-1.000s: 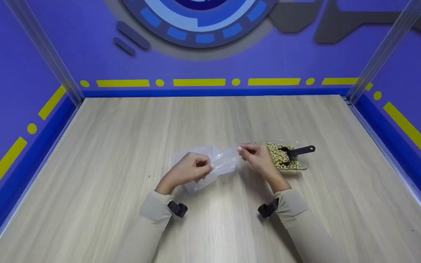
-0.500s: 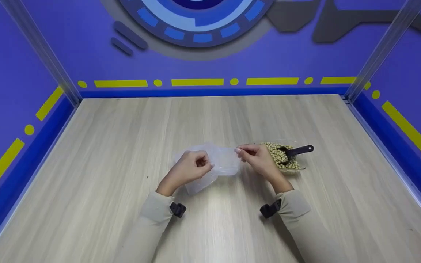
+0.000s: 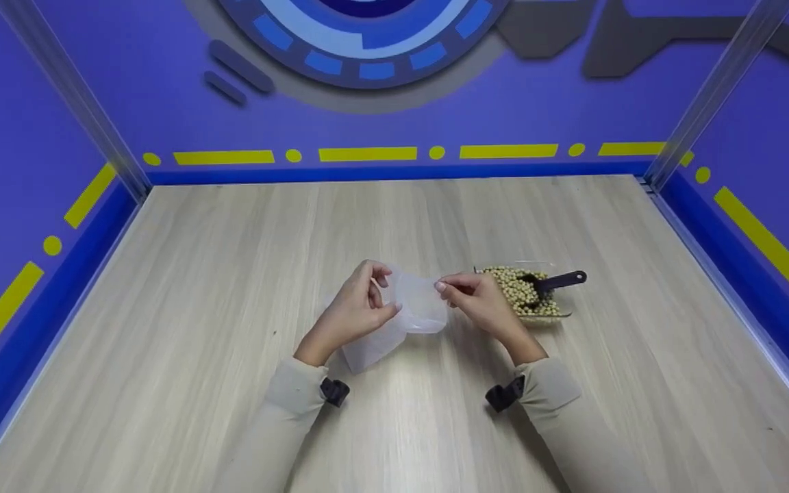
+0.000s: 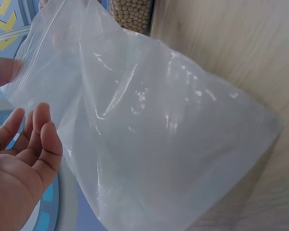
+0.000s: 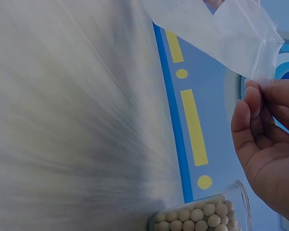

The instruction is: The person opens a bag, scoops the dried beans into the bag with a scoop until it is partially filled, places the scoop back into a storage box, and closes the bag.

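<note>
A translucent zip bag [image 3: 423,309] hangs between the two hands, its lower part slanting toward the table on the left. At the right end of its zip edge, the right hand [image 3: 482,302] pinches the film between thumb and fingertips. The left hand [image 3: 353,313] has its thumb against the bag near the zip, as the left wrist view shows. Its other fingers [image 4: 43,139] stand loosely bent, apart from the thumb. In the right wrist view, the bag's corner [image 5: 262,72] rises from the right hand's pinch.
Just right of the right hand stands a clear container [image 3: 550,317] filled with round, pale beans [image 3: 514,286]. A black scoop [image 3: 562,281] is stuck in them, handle to the right. Blue panels [image 3: 394,123] enclose the wooden table [image 3: 394,424] at the back and sides.
The left hand's fingers have loosened and lifted away from its thumb. The bag's right part now hangs flatter and a little lower, while the right hand has kept its pinch.
</note>
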Demonstrator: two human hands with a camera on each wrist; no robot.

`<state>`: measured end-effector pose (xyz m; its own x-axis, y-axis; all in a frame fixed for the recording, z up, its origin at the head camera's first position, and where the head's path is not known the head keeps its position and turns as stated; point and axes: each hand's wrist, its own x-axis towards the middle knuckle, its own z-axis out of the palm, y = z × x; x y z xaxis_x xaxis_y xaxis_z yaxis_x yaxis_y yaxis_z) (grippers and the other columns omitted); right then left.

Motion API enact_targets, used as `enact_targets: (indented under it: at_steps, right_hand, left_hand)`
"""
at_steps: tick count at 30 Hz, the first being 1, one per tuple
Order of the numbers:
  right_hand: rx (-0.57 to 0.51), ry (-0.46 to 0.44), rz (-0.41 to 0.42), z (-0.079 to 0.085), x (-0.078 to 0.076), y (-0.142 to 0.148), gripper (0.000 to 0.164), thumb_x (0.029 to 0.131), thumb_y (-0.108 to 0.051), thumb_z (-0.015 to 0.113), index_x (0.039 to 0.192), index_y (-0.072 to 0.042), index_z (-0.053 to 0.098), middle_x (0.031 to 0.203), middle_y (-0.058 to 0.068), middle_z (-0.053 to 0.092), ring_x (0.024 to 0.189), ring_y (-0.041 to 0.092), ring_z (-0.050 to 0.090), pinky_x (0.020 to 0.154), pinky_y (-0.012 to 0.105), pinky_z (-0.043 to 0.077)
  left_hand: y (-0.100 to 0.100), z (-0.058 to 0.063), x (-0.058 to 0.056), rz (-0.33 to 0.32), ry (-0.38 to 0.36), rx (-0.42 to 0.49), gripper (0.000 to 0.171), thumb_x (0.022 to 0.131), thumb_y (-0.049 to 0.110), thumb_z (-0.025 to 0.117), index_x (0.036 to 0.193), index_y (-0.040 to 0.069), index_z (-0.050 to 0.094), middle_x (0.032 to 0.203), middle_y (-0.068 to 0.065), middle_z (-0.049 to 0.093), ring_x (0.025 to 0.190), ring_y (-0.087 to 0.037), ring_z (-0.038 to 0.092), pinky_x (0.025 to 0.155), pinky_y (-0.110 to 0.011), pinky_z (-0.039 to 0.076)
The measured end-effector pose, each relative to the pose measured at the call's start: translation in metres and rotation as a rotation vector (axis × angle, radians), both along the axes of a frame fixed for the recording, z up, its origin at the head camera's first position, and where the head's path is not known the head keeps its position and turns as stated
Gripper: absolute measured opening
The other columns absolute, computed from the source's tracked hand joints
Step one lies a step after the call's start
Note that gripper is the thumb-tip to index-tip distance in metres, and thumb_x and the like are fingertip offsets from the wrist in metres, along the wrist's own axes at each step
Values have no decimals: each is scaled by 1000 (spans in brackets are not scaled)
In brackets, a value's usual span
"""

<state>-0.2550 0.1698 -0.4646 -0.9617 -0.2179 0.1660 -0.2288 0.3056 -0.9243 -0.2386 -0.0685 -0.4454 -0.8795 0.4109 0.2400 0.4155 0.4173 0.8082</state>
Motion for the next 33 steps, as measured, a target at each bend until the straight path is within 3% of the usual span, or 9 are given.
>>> enact_targets:
  at_steps: [5, 15, 22, 26, 33]
  right_hand:
    - [11, 38, 38, -2, 2, -1, 20, 91, -8, 63, 97, 11, 70, 80, 16, 67, 68, 12, 59, 62, 18, 50]
    - [33, 25, 36, 0, 4, -5, 22, 91, -10, 63, 98, 9, 70, 81, 17, 67, 69, 10, 58, 64, 18, 50]
    - [50, -9, 43, 14, 12, -11, 22, 93, -7, 60, 98, 13, 68, 79, 15, 64, 72, 22, 58, 65, 23, 49]
    - [35, -30, 60, 30, 21, -16, 22, 93, -5, 59, 97, 14, 67, 77, 15, 63, 69, 17, 56, 64, 21, 47]
    - [-4, -60, 64, 33, 20, -18, 22, 93, -6, 59, 95, 15, 67, 74, 11, 60, 67, 13, 53, 61, 18, 43]
  left_hand:
    - [0, 0, 0, 6, -6, -35, 60, 84, 13, 69, 136, 2, 42, 113, -16, 46, 76, -18, 48, 64, -22, 40]
    - [1, 5, 1, 17, 41, -76, 56, 80, 6, 67, 133, 9, 49, 122, -10, 34, 75, -13, 42, 63, -22, 38]
    - [3, 7, 0, -50, 72, -57, 48, 81, -1, 63, 128, 5, 52, 125, -8, 44, 73, -16, 47, 65, -22, 41]
    - [4, 6, 0, -90, 89, -80, 51, 82, -2, 64, 130, 5, 51, 122, -8, 53, 74, -14, 50, 66, -23, 45]
    - [4, 7, 0, -151, 103, -106, 54, 82, -2, 63, 133, 12, 54, 120, -2, 56, 72, -13, 50, 66, -22, 46]
